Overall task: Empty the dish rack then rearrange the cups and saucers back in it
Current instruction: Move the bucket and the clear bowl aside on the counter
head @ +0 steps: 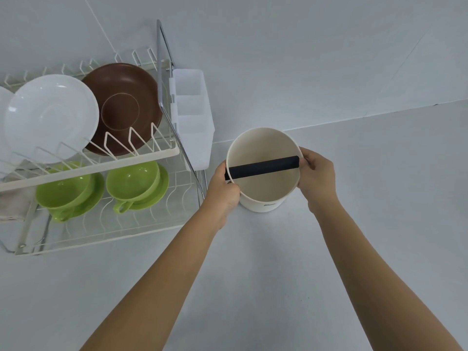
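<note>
Your left hand (224,191) and right hand (316,177) grip opposite sides of a cream canister (263,171), fingers curled round its rim; a black bar (263,167) spans its mouth between them. Canister stands on the pale counter (253,287). Left of your left hand: dish rack (101,165). Upper tier holds a white saucer (50,117) and brown saucer (126,107), upright. Lower tier: two green cups (131,181) on green saucers (162,188). A clear utensil caddy (192,115) hangs on the rack's end, just beyond your left hand.
</note>
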